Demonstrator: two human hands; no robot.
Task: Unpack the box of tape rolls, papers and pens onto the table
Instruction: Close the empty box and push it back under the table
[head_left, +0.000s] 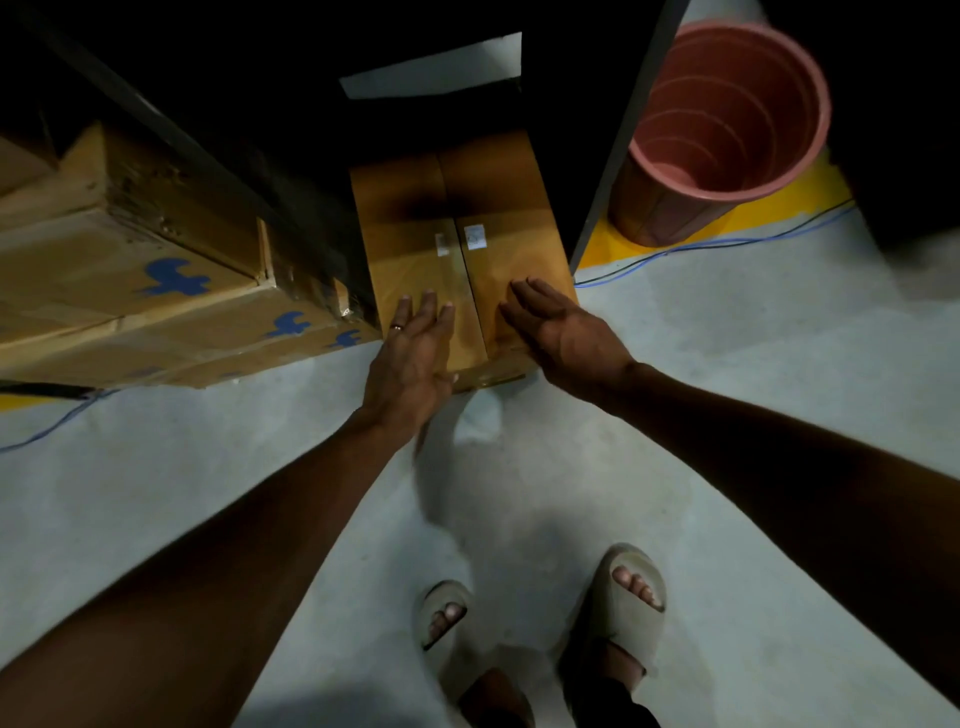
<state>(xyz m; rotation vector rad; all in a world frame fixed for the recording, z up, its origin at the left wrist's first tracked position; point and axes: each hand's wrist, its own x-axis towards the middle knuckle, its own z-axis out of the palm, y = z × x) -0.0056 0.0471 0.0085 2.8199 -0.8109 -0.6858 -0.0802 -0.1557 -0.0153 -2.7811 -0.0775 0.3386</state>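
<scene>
A: Cardboard box (457, 260), brown, flaps shut and sealed down the centre seam with clear tape; two small white labels are seen either side of the seam. It is sat on the floor (727, 415), tucked between a dark upright panel (613, 156) on its right and a stack of larger cartons (156, 280) with blue logos on its left. Far end is lost in shadow.

B: Hands?

A: Left hand (415, 353) is laid flat on the near left part of the lid, fingers straight, a ring is worn, nothing is gripped. Right hand (561, 332) is held open at the near right edge, palm turned inward, fingers extended; whether the box is actually touched by it cannot be told. Nothing is held by either.

B: Risks?

A: Judged only: no grip is had yet, so the box could be slipped off flat palms if it is pulled that way. Space is tight, so the carton stack or the panel could be scraped or knuckles caught. Weight is unknown; if it is dragged by the lid, the taped seam could be split and the contents spilled. Blue cable (727, 241) runs on the floor to the right, and a pink bucket (727, 130) stands behind the panel; either could be snagged if the box is swung out that side.

B: Contents?

A: Not visible. No tabletop is in view either.
</scene>
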